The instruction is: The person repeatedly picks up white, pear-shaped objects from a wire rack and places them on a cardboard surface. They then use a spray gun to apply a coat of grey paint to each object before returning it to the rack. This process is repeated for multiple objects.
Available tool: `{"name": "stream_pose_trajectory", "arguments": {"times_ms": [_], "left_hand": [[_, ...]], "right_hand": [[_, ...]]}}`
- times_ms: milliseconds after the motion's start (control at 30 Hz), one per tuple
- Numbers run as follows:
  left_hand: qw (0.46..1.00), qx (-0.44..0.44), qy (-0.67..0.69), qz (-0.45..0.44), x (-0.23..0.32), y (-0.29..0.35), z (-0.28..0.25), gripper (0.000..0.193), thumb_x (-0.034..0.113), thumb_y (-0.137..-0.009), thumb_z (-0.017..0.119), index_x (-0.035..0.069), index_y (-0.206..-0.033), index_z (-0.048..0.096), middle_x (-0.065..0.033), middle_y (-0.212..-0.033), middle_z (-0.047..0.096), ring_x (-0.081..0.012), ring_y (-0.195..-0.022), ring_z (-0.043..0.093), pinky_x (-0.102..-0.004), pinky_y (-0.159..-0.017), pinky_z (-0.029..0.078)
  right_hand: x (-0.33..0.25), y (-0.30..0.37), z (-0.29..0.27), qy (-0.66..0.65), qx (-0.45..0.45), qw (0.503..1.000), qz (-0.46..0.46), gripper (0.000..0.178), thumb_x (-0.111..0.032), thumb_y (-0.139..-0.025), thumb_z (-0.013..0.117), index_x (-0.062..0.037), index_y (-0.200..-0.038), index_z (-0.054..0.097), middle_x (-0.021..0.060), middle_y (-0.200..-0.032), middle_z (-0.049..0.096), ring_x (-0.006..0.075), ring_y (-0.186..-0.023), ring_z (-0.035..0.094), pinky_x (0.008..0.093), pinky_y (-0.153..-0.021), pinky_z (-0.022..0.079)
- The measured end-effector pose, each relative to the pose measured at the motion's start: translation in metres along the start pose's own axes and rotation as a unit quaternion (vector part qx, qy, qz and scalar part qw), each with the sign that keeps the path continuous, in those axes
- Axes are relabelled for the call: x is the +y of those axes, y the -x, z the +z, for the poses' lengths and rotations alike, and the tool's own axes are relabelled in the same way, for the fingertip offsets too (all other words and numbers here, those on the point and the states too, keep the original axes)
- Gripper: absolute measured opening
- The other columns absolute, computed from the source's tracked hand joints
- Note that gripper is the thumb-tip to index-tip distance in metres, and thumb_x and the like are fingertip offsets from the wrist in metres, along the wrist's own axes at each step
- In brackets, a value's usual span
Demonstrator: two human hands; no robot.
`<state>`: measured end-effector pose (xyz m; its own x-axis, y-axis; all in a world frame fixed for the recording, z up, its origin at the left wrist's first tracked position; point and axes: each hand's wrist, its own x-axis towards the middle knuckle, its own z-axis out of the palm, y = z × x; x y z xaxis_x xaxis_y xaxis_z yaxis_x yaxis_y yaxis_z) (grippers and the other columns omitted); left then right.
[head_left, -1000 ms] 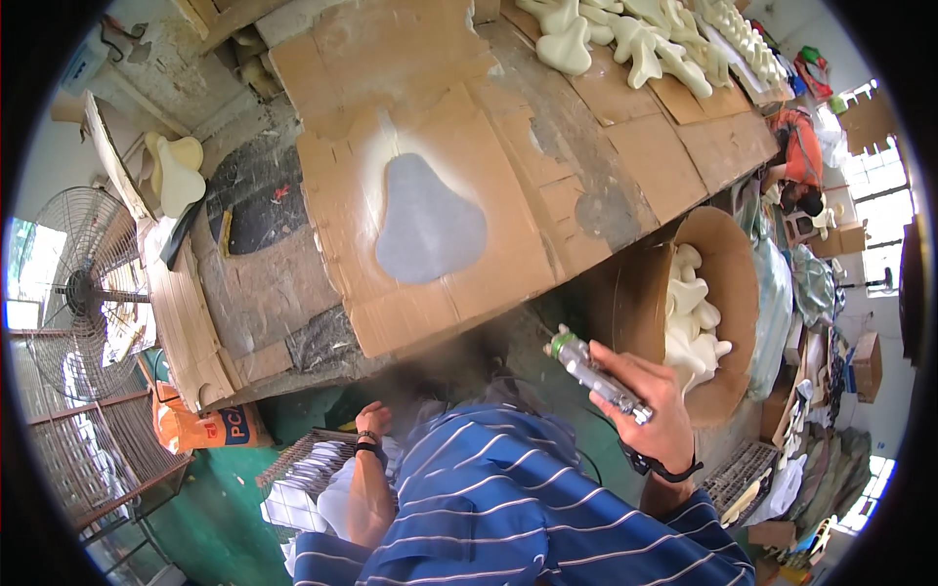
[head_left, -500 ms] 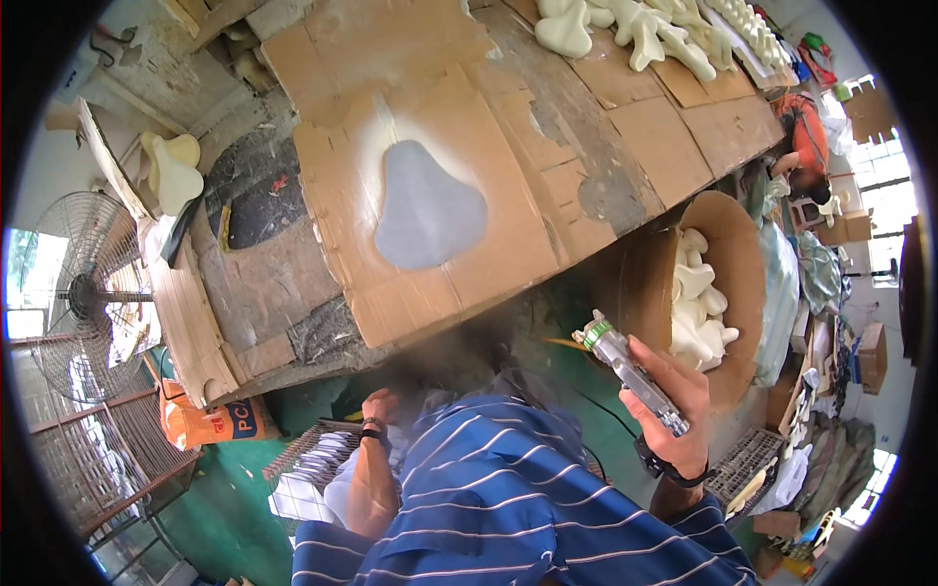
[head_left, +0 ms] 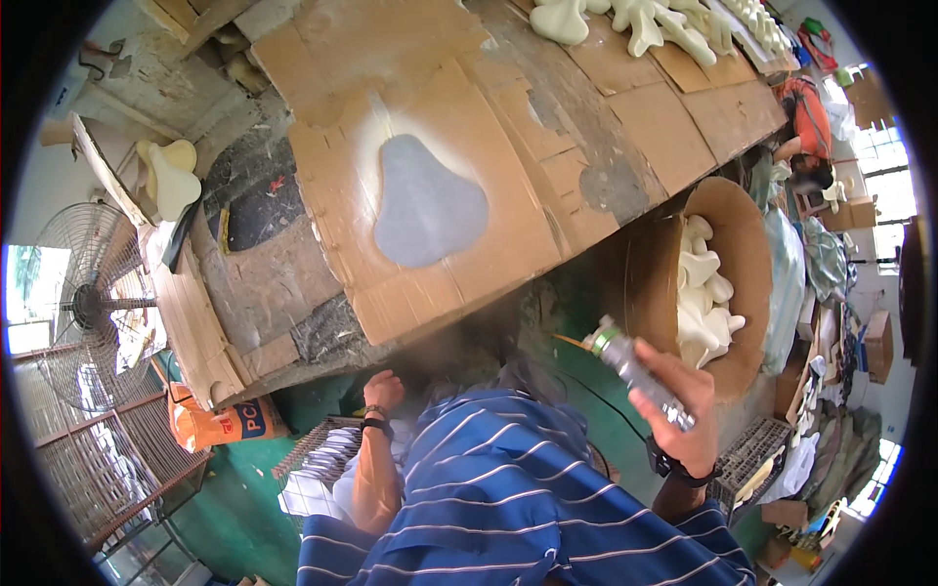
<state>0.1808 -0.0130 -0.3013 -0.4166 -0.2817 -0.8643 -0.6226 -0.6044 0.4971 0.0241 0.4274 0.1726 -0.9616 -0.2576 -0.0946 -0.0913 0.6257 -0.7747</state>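
My right hand (head_left: 678, 410) is wrapped round a silver spray gun (head_left: 640, 376) with a green ring near its front. It is held off the right front of the table, beside a round cardboard drum (head_left: 747, 283) of cream-coloured moulded pieces (head_left: 699, 293). Down by the table's front edge, my left hand (head_left: 383, 389) hangs with its fingers curled in, and nothing shows in it. A smooth grey pad (head_left: 430, 205), shaped like a rounded triangle, lies on a cardboard sheet (head_left: 327, 186). Pale overspray rings the pad. Neither hand touches it.
More cream moulded pieces (head_left: 640, 24) lie at the table's far right. A large fan (head_left: 88, 303) and an orange sack (head_left: 210, 418) stand at left. White pieces fill a wire basket (head_left: 318, 464) beside my left arm. A person in orange (head_left: 809, 122) bends at far right.
My right hand has shifted slightly right and down with the spray gun, whose front has turned. The left hand has risen a little. The grey pad has stayed in place on the cardboard.
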Motion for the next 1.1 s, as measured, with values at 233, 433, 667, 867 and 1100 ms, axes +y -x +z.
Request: {"name": "stream_pose_trajectory", "arguments": {"times_ms": [233,433,667,867,1100], "left_hand": [[0.975,-0.003,-0.150,0.163,0.074,0.043,0.072,0.037,-0.006,-0.085,0.047,0.002,-0.113,0.069,-0.0072,-0.096,0.070,-0.0186,-0.086,0.070,-0.0335,-0.073,0.061],[0.883,0.077,-0.300,0.352,0.133,-0.018,0.146,0.024,0.007,-0.089,0.060,0.005,-0.111,0.070,-0.0027,-0.088,0.068,-0.0141,-0.079,0.066,-0.0301,-0.065,0.055],[0.673,0.261,-0.519,0.458,0.175,-0.043,0.233,0.037,0.025,-0.076,0.083,0.014,-0.111,0.074,-0.0092,-0.113,0.061,-0.0295,-0.112,0.058,-0.0429,-0.091,0.051],[0.666,0.229,-0.548,0.450,0.191,-0.028,0.248,0.034,0.022,-0.074,0.083,0.015,-0.106,0.076,-0.0078,-0.109,0.061,-0.0284,-0.110,0.060,-0.0420,-0.090,0.052],[0.867,0.214,-0.255,0.371,0.196,-0.043,0.264,0.046,0.004,-0.078,0.074,0.012,-0.123,0.065,-0.0103,-0.111,0.062,-0.0299,-0.099,0.063,-0.0485,-0.084,0.055]], "right_hand": [[0.003,0.005,0.013,-0.030,-0.004,0.999,-0.013,0.060,0.006,-0.072,0.069,0.0024,-0.132,0.063,0.0199,-0.093,0.069,0.0331,-0.075,0.067,0.0351,-0.069,0.052],[0.003,0.006,-0.009,-0.032,-0.098,0.995,0.003,0.058,0.005,-0.072,0.074,0.0013,-0.130,0.065,0.0208,-0.094,0.071,0.0323,-0.078,0.070,0.0350,-0.071,0.053],[0.014,0.013,-0.008,-0.032,0.010,0.998,0.061,0.055,0.006,-0.077,0.074,0.0027,-0.131,0.064,0.0183,-0.090,0.069,0.0272,-0.071,0.065,0.0325,-0.067,0.050],[0.032,0.010,0.005,-0.057,0.035,0.996,0.064,0.055,0.007,-0.077,0.075,0.0042,-0.131,0.063,0.0184,-0.091,0.068,0.0290,-0.071,0.064,0.0329,-0.066,0.050],[0.046,0.008,0.008,-0.108,0.020,0.992,0.059,0.058,0.008,-0.076,0.075,0.0023,-0.132,0.062,0.0183,-0.094,0.069,0.0308,-0.072,0.064,0.0327,-0.067,0.050]]}}
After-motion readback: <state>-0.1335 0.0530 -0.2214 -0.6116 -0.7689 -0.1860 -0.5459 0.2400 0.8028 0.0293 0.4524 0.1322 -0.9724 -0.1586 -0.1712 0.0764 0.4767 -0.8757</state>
